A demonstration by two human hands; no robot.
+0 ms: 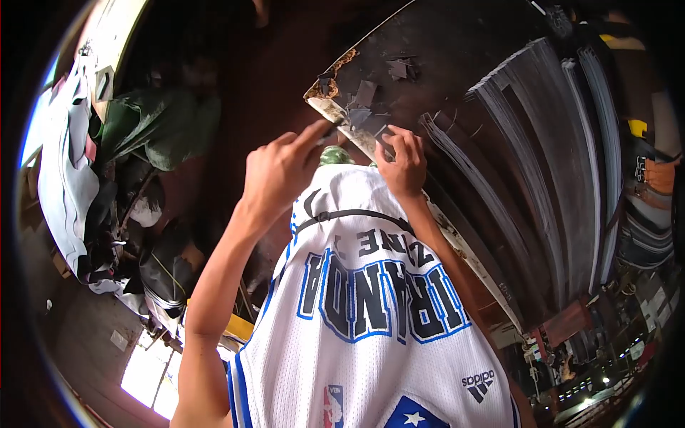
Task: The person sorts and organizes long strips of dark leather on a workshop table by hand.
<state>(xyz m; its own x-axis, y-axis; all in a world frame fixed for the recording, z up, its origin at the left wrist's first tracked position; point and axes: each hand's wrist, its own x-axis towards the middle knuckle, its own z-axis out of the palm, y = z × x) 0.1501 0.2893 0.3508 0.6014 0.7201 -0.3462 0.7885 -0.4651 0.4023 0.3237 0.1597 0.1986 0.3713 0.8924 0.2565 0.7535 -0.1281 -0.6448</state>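
My left hand (280,168) is closed in a pinch, with the tip of a small dark piece (332,129) showing at its thumb and forefinger. It is close to the worn pale edge of the dark table (421,78). My right hand (404,161) is over the same edge, fingers curled and closed; what they hold, if anything, is too small to make out. Small grey scraps (359,116) lie on the tabletop just beyond both hands. Below the hands is the white jersey (371,299) on my body.
Long stacks of dark strips (531,171) lie across the table to the right. More scraps (402,69) are farther back, near a chipped corner (330,84). At the left are pale cloth (68,178) and a dark green cloth or bag (168,128).
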